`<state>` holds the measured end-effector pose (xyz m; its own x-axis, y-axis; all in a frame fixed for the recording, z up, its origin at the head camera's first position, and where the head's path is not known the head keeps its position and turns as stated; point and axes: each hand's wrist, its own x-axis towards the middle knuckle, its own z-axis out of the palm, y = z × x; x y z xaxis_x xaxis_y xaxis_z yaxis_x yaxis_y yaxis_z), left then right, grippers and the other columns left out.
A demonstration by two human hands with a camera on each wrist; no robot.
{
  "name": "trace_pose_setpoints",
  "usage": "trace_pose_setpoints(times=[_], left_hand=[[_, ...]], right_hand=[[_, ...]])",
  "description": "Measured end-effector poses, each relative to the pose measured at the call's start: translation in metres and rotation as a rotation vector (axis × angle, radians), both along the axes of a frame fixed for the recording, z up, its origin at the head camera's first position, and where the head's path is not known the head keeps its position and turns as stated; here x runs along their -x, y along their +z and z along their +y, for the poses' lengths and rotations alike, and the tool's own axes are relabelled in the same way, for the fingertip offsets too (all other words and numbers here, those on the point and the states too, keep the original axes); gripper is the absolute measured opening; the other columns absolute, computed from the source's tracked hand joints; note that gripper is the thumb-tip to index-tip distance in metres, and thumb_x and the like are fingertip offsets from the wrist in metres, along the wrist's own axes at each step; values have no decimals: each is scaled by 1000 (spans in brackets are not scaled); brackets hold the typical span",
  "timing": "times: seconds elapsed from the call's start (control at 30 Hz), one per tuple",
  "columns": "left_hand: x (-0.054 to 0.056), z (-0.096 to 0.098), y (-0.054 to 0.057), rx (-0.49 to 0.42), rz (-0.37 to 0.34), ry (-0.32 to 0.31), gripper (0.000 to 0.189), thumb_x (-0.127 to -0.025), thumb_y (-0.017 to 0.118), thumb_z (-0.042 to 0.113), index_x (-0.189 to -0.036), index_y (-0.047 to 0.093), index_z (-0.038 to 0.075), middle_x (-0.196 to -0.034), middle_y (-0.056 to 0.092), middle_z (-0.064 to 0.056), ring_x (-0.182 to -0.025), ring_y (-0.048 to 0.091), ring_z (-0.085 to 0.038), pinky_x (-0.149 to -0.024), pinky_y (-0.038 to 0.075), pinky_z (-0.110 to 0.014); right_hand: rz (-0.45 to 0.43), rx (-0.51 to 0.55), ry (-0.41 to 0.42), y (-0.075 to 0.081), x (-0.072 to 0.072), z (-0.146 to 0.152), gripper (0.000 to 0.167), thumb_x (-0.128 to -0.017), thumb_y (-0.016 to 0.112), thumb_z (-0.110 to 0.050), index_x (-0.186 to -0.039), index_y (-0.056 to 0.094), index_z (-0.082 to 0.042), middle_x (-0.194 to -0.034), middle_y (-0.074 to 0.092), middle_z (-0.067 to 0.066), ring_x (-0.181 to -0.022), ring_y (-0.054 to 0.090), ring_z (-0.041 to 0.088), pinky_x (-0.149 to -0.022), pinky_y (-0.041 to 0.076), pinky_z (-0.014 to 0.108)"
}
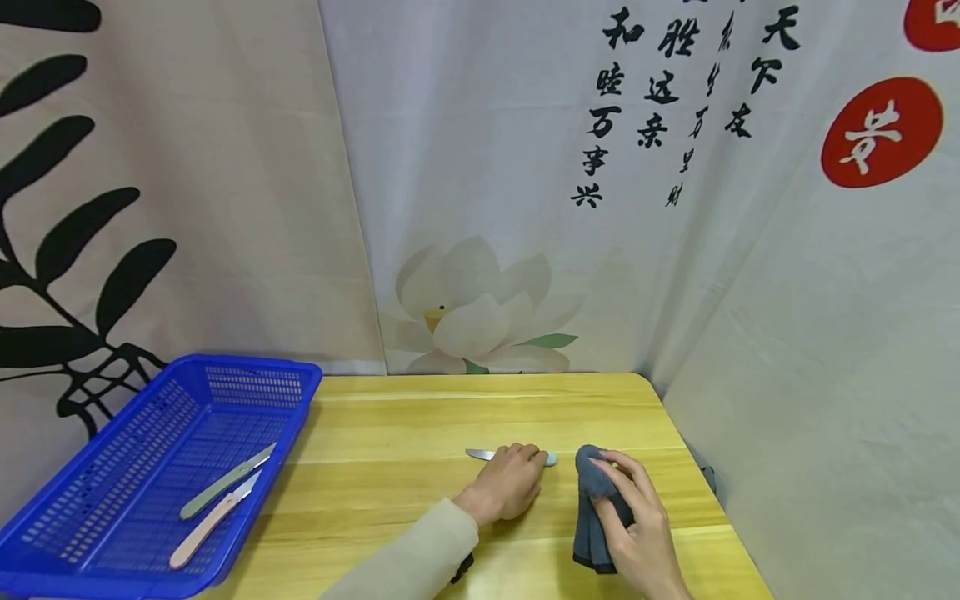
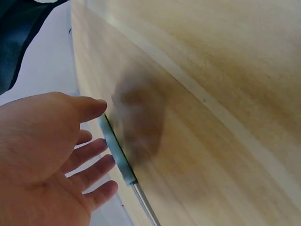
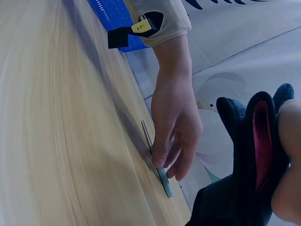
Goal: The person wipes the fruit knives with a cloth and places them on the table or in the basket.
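Observation:
A small knife (image 1: pixel 481 454) with a light blue-green handle (image 2: pixel 116 149) lies on the wooden table, blade to the left in the head view. Over that handle is my left hand (image 1: pixel 512 481), palm down. Its thumb is at the handle's end and its loosely spread fingers (image 2: pixel 94 170) are along the far side. To the right, my right hand (image 1: pixel 637 521) pinches a folded dark grey-blue cloth (image 1: pixel 592 533) between thumb and fingers. In the right wrist view, a pinkish-red layer shows inside the folds of the cloth.
On the left stands a blue plastic basket (image 1: pixel 197 360). A green-handled knife (image 1: pixel 219 487) and a knife with a pale pinkish handle (image 1: pixel 204 532) lie in it. Behind the table (image 1: pixel 405 408) hangs a printed curtain (image 1: pixel 480 150); another stretch runs along the right side.

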<state>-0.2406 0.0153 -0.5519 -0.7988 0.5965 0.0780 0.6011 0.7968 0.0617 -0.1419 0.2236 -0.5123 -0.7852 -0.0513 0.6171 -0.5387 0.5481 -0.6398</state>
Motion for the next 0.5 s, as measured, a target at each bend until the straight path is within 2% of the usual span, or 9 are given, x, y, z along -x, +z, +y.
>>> trace_pose_setpoints(times=[0.17,0.3,0.5], left_hand=[[0,-1,-4,16,81,-30,29,-112,73,29,-139,73,17,-133,74,-2,-113,71,-19,-97,62,-32],[-2,-3,-5,38,115,-44,19,-112,74,24,-129,79,18,-126,74,-1,-100,66,-16,-84,58,-27],[-7,-5,-5,35,126,-60,14,-110,76,19,-122,84,20,-121,76,1,-99,67,-14,-83,58,-26]], right_hand=[[-3,1,3,0,0,-1,60,-96,75,19,-145,74,-16,-152,64,10,-133,58,-13,-102,52,3],[3,3,2,0,0,-1,60,-96,75,19,-145,75,-17,-152,64,10,-134,58,-12,-103,51,2],[5,4,2,-1,1,-1,61,-96,75,19,-145,75,-17,-152,65,9,-135,58,-11,-104,50,2]])
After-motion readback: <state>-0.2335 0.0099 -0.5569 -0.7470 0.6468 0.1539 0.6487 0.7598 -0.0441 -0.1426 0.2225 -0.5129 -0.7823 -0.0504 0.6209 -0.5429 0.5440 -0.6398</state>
